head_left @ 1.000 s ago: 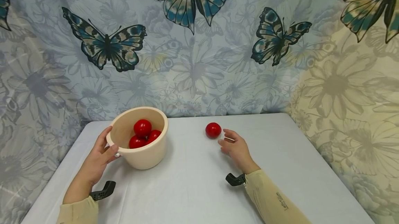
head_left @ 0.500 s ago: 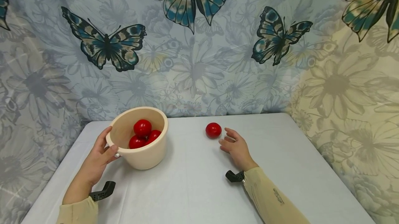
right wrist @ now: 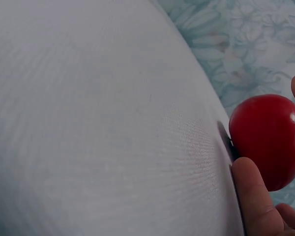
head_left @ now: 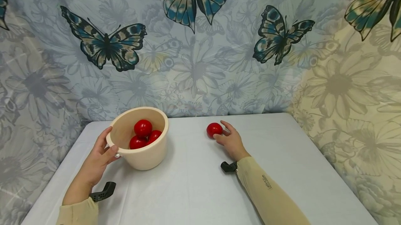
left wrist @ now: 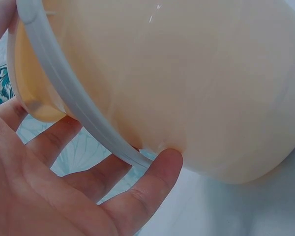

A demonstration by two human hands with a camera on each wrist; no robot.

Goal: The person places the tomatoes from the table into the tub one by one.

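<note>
A cream plastic bucket (head_left: 147, 157) stands at the left of the table. My left hand (head_left: 95, 160) grips its left rim, with the thumb at the near side and the fingers spread along the edge; the left wrist view shows the fingertips (left wrist: 167, 160) against the bucket wall. Inside lie red tomato-like fruits (head_left: 143, 128), three visible. Another shiny red tomato-like fruit (head_left: 214, 130) sits on the table toward the back, right of the bucket. My right hand (head_left: 232, 143) is right beside it, thumb at the near side and index finger at the far side, spread apart around it.
The white-covered table (head_left: 188, 190) ends at the back against a cloth (head_left: 200, 79) printed with butterflies and flowers. Black camera mounts (head_left: 104, 191) sit on both wrists, below beige sleeves (head_left: 266, 186).
My right hand has moved left and forward, bringing thumb and index finger to either side of the lone red fruit. My left hand and the bucket stay put.
</note>
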